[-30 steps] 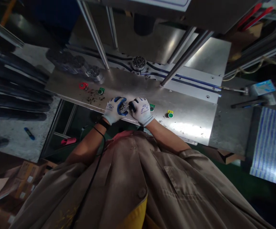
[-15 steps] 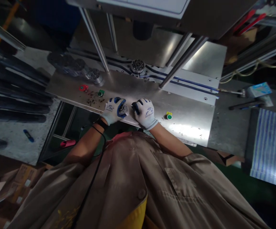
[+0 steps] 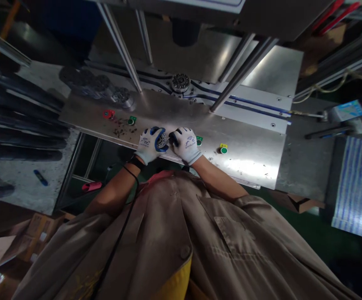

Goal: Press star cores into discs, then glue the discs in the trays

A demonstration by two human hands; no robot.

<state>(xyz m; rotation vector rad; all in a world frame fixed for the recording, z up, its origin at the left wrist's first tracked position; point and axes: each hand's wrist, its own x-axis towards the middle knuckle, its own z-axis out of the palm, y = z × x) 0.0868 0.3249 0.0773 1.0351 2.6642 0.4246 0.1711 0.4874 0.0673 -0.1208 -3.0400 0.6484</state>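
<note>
**Fine handwork at the machine's edge**

From the head camera, the person's left hand [image 3: 148, 146], in a white glove with a blue coating, rests at the near edge of a steel worktop [image 3: 246, 162]. Its fingers [image 3: 157, 135] curl narrowly around a small toothed metal ring [image 3: 162, 141], which sits over that edge. The right hand [image 3: 185, 146] closes in from the other side, its fingers [image 3: 175, 138] against the ring's rim; whether they grip it or only touch it cannot be told. The step in hand is this two-handed work on the ring. Left of the hands lie dark scraps [image 3: 121, 131], near a red tag [image 3: 108, 113] and a green tag [image 3: 131, 121]. To the right stand a green-and-yellow marker [image 3: 223, 149] and a smaller green one [image 3: 199, 140]. At upper centre, a similar toothed wheel [image 3: 181, 82] sits between blue-lined tracks [image 3: 246, 100]. Dark discs [image 3: 101, 85] line up at upper left. A black cable [image 3: 118, 233] runs from the left wrist down a tan work coat [image 3: 230, 246].
</note>
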